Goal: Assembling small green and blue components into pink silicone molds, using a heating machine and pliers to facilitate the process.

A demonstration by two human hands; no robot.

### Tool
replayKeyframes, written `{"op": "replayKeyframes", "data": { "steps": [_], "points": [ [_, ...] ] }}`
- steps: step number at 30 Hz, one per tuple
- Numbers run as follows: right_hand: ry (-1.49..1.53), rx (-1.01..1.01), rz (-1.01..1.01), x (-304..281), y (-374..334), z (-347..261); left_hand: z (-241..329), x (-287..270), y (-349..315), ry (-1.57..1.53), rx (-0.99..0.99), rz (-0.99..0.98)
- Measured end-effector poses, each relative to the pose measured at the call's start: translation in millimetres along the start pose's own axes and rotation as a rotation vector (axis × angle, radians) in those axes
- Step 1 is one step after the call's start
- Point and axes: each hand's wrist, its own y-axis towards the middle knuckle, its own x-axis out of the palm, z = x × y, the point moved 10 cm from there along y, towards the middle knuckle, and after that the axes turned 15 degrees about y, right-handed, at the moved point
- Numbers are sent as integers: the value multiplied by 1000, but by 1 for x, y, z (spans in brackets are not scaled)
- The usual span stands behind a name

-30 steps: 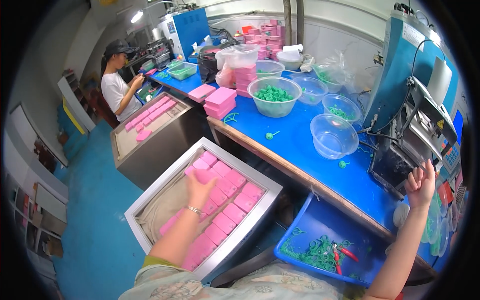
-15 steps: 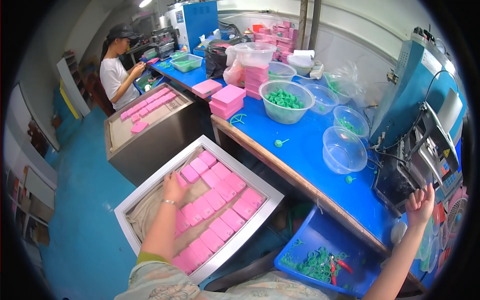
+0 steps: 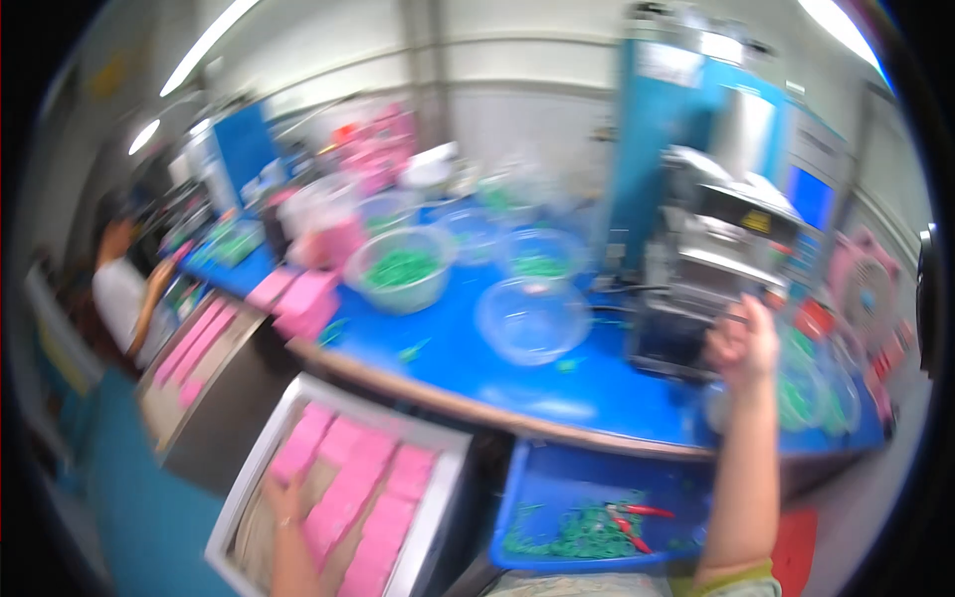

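The picture is smeared by motion. My left hand (image 3: 286,499) is over the white-rimmed tray (image 3: 231,525) at lower left, its fingers closed around the near end of a pink block (image 3: 302,444). More pink blocks (image 3: 350,499) lie in rows on the tray's beige cloth. My right hand (image 3: 746,343) is raised at the right, in front of the black and silver pressing part (image 3: 711,239) of a blue machine (image 3: 642,139). Its fingers look partly curled; whether they touch the machine is too blurred to tell.
On the blue table (image 3: 448,348) are clear bowls, one with green pieces (image 3: 401,267), and stacked pink blocks (image 3: 306,303). A blue bin (image 3: 522,468) holds green scraps and red-handled pliers (image 3: 637,517). A pink fan (image 3: 865,289) stands at right; a co-worker (image 3: 124,294) sits at far left.
The view has swung to the right, toward the machine. My right hand has come up to the machine's front. My left hand stays at a block in the tray.
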Motion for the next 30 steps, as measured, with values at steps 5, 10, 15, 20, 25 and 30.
{"op": "replayKeyframes", "data": {
  "steps": [5, 10, 15, 20, 25, 30],
  "points": [
    [97, 0, -31, 0, -1, 1, 12, 24, 16, 1154, 386, 158],
    [22, 3, 33, 2, -3, 0, -22, 65, 49, 1075, 308, -357],
    [12, 18, 64, 2, -4, -1, 49, 38, 15, 1082, 214, -144],
    [19, 69, 74, -1, -4, 3, 149, 24, -77, 1062, 140, -83],
    [-8, 93, 124, -7, -5, 6, 170, 26, -93, 1068, 188, -48],
    [-9, 52, 69, -2, -4, 4, 128, 52, -53, 1081, 247, -21]
  ]
}}
